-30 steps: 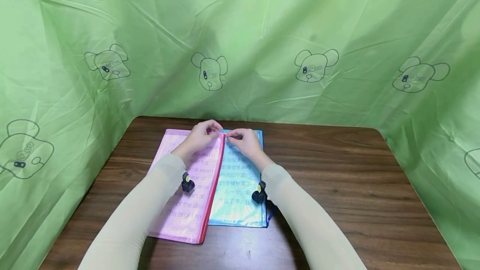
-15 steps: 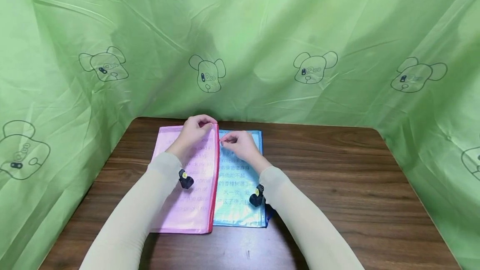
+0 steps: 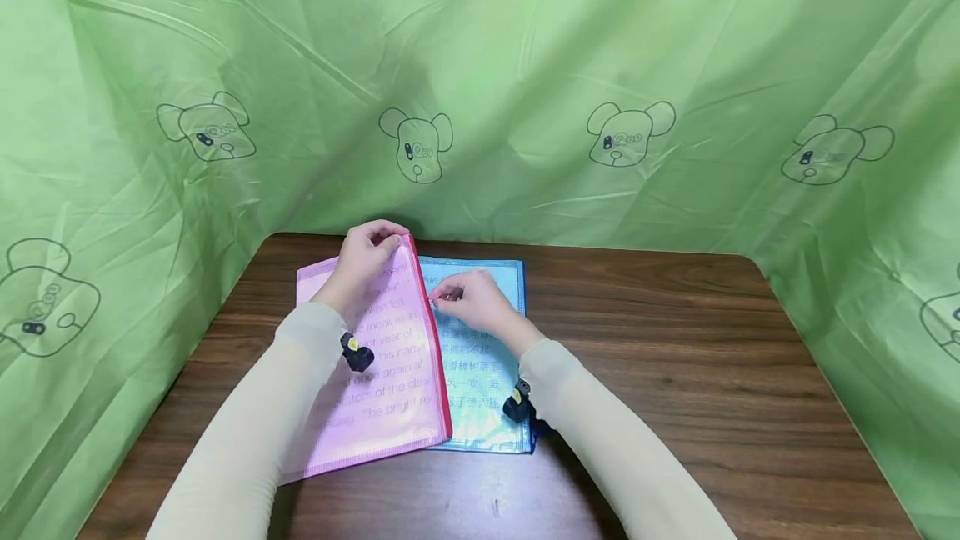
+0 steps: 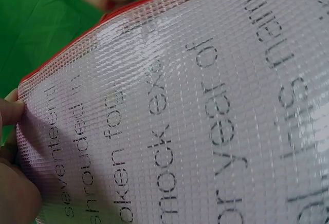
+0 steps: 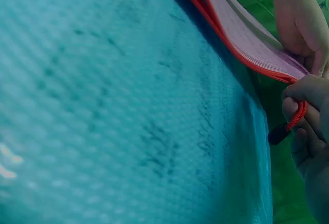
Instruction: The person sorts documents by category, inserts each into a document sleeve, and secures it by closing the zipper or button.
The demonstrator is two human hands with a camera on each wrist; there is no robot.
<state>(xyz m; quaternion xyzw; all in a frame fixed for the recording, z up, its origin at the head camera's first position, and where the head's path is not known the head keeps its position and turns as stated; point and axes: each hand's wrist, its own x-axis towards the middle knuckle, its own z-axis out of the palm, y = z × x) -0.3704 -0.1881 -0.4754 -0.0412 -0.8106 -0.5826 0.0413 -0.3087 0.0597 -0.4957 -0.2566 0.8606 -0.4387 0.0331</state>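
A pink mesh zip pouch (image 3: 375,419) with printed lettering lies tilted, its red zip edge (image 3: 438,357) overlapping a blue pouch (image 3: 491,438). My left hand (image 3: 363,258) pinches the pink pouch's far right corner between thumb and fingers. At the zip, my right hand (image 3: 476,300) pinches the red cord pull (image 5: 297,113), whose black end (image 5: 278,134) hangs below the fingers. The right wrist view shows two red edges with a pale pink band between them, meeting near the pull. In the left wrist view, the mesh panel (image 4: 154,126) is stretched from the thumb (image 4: 18,193).
Both pouches lie on a dark wood table (image 3: 675,373). A green curtain (image 3: 510,40) with bear-head drawings hangs behind the table and along both sides. Each sleeve carries a small black wrist device, such as the left device (image 3: 357,353).
My left hand has moved left and away from me with the pouch's corner, turning the pouch askew. My right hand has slid a little way toward me along the zip.
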